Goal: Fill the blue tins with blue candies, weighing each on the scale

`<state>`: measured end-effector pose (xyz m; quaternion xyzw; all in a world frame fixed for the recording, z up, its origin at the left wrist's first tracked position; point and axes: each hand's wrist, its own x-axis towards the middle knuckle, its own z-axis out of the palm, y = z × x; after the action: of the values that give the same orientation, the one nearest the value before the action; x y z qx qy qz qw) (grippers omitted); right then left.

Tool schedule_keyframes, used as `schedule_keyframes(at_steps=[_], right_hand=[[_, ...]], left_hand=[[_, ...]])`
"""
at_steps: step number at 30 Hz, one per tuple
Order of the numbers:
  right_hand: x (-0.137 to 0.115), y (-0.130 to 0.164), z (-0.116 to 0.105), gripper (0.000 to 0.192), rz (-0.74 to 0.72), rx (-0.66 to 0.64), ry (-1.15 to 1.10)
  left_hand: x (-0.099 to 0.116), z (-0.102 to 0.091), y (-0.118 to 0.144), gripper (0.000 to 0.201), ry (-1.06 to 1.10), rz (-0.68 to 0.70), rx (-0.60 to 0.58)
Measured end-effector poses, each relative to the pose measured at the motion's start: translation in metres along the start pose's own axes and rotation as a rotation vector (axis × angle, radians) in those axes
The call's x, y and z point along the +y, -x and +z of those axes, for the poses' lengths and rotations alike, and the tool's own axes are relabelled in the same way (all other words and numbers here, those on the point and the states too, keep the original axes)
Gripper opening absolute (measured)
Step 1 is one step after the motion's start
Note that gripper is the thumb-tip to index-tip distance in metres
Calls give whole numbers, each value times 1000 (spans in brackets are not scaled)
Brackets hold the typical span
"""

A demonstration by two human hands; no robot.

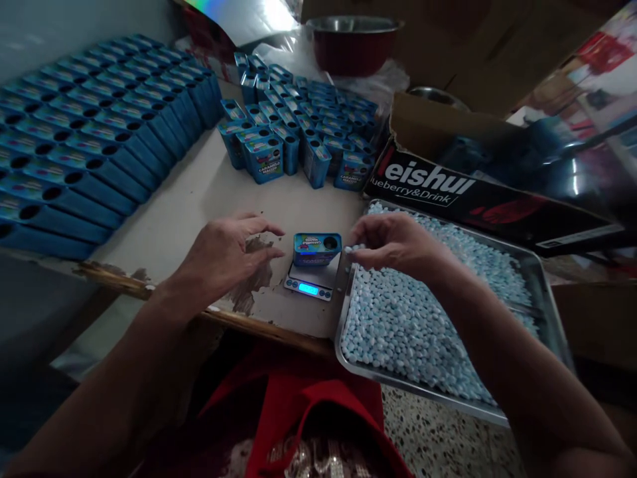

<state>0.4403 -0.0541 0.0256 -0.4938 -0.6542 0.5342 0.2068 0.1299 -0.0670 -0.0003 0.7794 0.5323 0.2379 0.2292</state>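
Observation:
A small blue candy box [316,248] lies on a little digital scale [311,281] with a lit blue display, near the table's front edge. My left hand [226,255] rests on the table just left of the box, fingers spread, holding nothing. My right hand [393,240] hovers at the box's right end, fingertips pinched on a few pale blue candies [352,249] by the box's round hole. Below that hand a metal tray [545,302] holds a deep layer of pale blue and white candies [398,325].
Rows of blue boxes lie stacked at the left [84,139]. Several more stand upright at the table's back [303,136]. A black carton [472,192] sits behind the tray, a red bowl [353,43] farther back. Red cloth [298,411] lies below the table edge.

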Motion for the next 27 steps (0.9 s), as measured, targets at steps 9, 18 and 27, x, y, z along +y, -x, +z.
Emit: schedule_keyframes(at_steps=[9,18,27], right_hand=[[-17,-31,14,21,-143,133,381],[-1,-7,12,29,-100,261,10],[-6,-18,35,12,-289,342,362]], left_hand=[[-36,-11,11,34,37,-12,-36],[-22,-3,6,25,110,-2,67],[12,33,-36,18,104,150,64]])
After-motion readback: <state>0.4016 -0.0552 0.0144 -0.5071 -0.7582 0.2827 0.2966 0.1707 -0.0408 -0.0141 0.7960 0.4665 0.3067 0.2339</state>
